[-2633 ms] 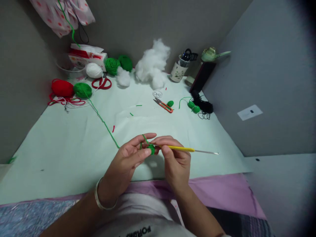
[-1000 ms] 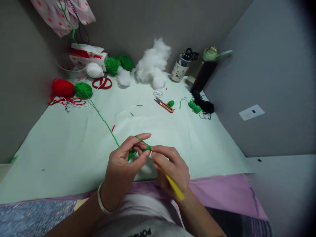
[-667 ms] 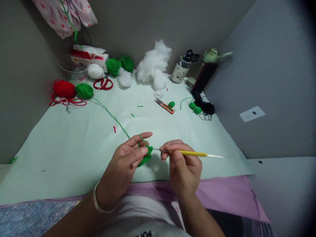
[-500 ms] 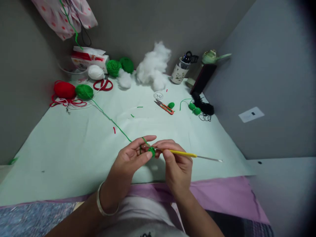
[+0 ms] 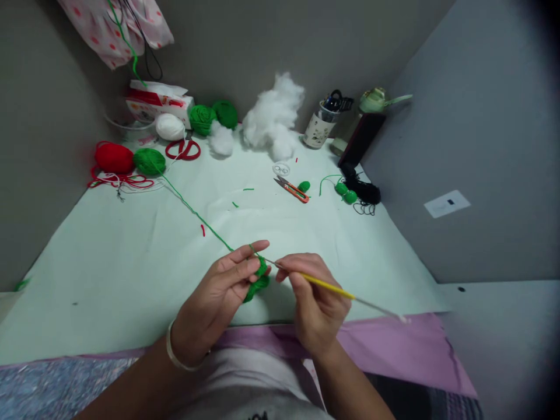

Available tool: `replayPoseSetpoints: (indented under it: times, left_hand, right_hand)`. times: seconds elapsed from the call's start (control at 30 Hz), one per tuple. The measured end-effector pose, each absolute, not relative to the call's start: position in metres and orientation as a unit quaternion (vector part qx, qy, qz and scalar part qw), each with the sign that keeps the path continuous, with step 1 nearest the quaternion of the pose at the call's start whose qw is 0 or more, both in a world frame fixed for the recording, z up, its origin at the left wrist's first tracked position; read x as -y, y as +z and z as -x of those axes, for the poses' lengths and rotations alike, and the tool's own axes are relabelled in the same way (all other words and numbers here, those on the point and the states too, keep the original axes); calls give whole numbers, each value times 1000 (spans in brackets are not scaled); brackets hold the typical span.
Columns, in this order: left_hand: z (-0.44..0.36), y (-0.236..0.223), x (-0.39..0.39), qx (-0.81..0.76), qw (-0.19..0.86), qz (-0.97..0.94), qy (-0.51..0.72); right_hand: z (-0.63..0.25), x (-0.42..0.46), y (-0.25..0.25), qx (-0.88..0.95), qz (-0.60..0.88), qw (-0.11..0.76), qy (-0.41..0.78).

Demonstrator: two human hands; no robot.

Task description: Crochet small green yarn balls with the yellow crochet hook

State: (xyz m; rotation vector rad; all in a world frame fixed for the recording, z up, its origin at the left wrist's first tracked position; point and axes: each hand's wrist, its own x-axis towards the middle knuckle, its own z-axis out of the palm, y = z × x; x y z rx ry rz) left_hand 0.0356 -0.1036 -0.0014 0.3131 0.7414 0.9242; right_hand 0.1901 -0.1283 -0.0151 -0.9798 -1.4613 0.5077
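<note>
Near the front of the table, my left hand (image 5: 225, 283) pinches a small green crochet piece (image 5: 258, 286) between thumb and fingers. Part of the piece hangs below the fingers. Green yarn runs over the raised index finger and back to a green yarn ball (image 5: 149, 161) at the left. My right hand (image 5: 317, 297) grips a crochet hook (image 5: 328, 285) by its yellow handle, pen-like. The hook's metal tip reaches the top of the green piece; whether it sits inside a stitch is too small to tell. Its other metal end points down to the right.
Thread snips (image 5: 292, 189) lie mid-table beside a small green piece (image 5: 303, 186). Behind stand white stuffing (image 5: 273, 119), red scissors (image 5: 182, 150), a red yarn ball (image 5: 114, 157) and a pen cup (image 5: 319, 125). Black yarn (image 5: 363, 189) lies by the right wall.
The green piece has turned in my left hand, so more of it shows below the fingers. My right hand has shifted slightly right and down, and the hook tilts more steeply.
</note>
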Motion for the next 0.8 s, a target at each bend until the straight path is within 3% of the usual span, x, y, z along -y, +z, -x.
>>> replayPoseSetpoints:
  times: [0.33, 0.57, 0.8]
  left_hand:
    - [-31, 4, 105, -374, 802, -202, 419]
    - [-36, -2, 110, -404, 709, -347, 462]
    - [-34, -2, 110, -399, 735, -325, 442]
  right_hand:
    - [-198, 123, -6, 454, 382, 663, 457]
    - [-189, 121, -15, 535, 414, 638, 368]
    - [-191, 116, -15, 422, 397, 651, 490]
